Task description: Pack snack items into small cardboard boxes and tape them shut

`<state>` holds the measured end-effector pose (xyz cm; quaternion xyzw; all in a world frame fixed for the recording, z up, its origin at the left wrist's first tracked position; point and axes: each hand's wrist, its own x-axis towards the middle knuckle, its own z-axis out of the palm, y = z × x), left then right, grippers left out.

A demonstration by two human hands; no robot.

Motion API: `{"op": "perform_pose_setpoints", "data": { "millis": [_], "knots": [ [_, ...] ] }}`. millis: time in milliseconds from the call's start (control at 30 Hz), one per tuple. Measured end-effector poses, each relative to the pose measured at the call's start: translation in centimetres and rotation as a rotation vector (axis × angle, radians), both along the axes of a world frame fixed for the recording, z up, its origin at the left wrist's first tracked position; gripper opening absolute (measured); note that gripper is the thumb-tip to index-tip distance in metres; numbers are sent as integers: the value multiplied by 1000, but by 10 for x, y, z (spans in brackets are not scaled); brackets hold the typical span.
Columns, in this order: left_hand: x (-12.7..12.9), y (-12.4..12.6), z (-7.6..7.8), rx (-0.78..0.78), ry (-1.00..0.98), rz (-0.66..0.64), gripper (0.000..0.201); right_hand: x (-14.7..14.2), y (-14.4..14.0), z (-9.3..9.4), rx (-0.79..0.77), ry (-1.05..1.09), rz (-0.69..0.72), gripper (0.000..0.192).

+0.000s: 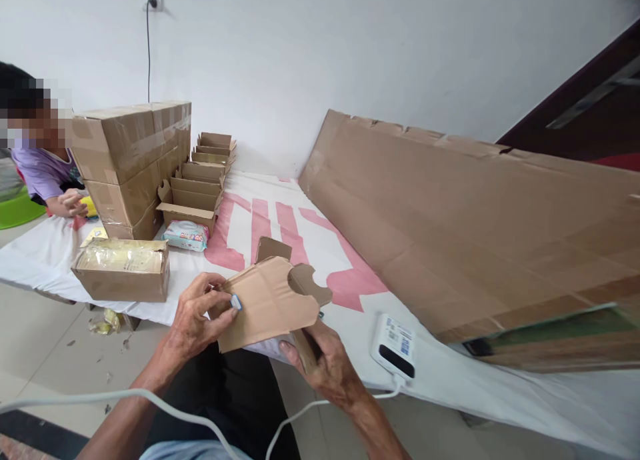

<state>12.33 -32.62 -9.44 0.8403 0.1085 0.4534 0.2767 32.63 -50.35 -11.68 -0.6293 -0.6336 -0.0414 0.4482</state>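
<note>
A small, partly folded cardboard box [273,297] is held over my lap at the table edge, its flaps sticking out. My left hand [203,313] is at the box's left side. Between its thumb and finger, against the cardboard, is a small blue-and-white piece [235,303], too small to identify. From below, my right hand [325,360] grips the box's right end, with the thumb on a folded part. Some of the right fingers are hidden behind the cardboard.
On the left stand stacked taped cartons [135,147], a single carton [123,273], open boxes [193,193] and a wipes pack [186,235]. A white cabled device [394,347] lies right, before a large cardboard sheet [450,227]. Another person [45,167] sits far left.
</note>
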Motion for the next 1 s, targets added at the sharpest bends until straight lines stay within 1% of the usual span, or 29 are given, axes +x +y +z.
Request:
{"op": "perform_pose_setpoints", "data": {
  "millis": [200, 333, 500, 600, 800, 900, 1000],
  "knots": [
    [2, 0, 1, 6, -10, 4, 15, 0, 0, 1, -7, 23, -1, 27],
    [1, 0, 2, 1, -5, -15, 12, 0, -1, 0, -3, 18, 6, 25],
    [4, 0, 2, 31, -19, 18, 7, 1, -1, -1, 4, 0, 2, 31],
    [4, 0, 3, 23, -15, 25, 8, 1, 0, -1, 11, 8, 5, 35],
    [0, -1, 4, 5, -16, -12, 12, 1, 0, -2, 26, 33, 12, 25],
    [2, -2, 4, 22, -24, 12, 15, 1, -1, -4, 10, 44, 11, 27],
    [4, -4, 5, 34, -30, 50, 12, 2, -1, -5, 10, 37, 3, 32]
  ]
}}
